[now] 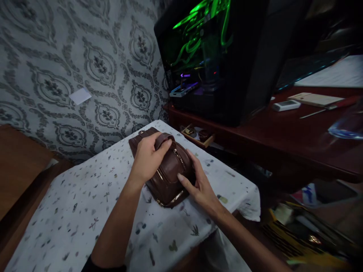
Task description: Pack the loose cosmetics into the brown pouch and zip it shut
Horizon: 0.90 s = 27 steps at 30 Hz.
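Observation:
A dark brown leather bag (pixel 170 172) with gold-coloured zippers lies on a white patterned cloth (pixel 93 196). My left hand (pixel 149 156) is closed around a strap or handle at the bag's upper part, its thumb and fingers wrapped on it. My right hand (pixel 198 183) rests against the bag's right side, thumb on the front panel and fingers along the far edge, spread apart. The fingers' undersides on the bag's far side are hidden.
A dark computer case (pixel 210 68) with green light stands on a reddish-brown desk (pixel 283 139). Below is a small open drawer (pixel 208 141) holding items. A white device (pixel 286 105) lies on the desk; a yellow-black box (pixel 295 238) with things sits lower right.

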Each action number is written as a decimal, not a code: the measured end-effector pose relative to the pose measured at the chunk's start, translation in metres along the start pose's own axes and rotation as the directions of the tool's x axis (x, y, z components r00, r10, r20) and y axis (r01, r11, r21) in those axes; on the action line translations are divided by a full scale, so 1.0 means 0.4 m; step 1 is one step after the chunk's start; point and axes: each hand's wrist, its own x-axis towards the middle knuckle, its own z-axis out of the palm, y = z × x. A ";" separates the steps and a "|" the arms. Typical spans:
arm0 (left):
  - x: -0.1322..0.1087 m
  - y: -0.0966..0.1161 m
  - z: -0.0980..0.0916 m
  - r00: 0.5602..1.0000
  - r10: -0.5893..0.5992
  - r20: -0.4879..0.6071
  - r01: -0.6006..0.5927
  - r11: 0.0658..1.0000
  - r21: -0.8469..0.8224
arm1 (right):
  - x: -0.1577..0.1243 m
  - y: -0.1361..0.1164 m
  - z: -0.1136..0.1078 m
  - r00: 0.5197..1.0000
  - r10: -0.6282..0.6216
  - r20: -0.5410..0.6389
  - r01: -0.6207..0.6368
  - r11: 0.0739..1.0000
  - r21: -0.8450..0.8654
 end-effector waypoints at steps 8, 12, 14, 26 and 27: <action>-0.064 -0.019 -0.082 0.997 -0.051 -0.064 0.053 0.998 0.023 | -0.002 -0.019 0.010 0.921 -0.304 -0.245 0.221 0.923 -0.314; -0.088 -0.040 -0.092 0.994 -0.101 -0.045 0.104 0.994 0.047 | -0.005 -0.039 0.016 0.862 -0.442 -0.248 0.298 0.837 -0.458; -0.093 -0.048 -0.090 0.992 -0.113 -0.058 0.117 0.991 0.061 | -0.006 -0.045 0.020 0.856 -0.471 -0.213 0.327 0.813 -0.482; -0.108 -0.037 -0.065 0.982 -0.088 -0.167 0.098 0.994 0.052 | -0.002 -0.049 0.023 0.853 -0.493 -0.173 0.372 0.805 -0.461; -0.108 -0.035 -0.063 0.983 -0.087 -0.164 0.096 0.994 0.049 | -0.003 -0.047 0.024 0.852 -0.492 -0.178 0.371 0.809 -0.456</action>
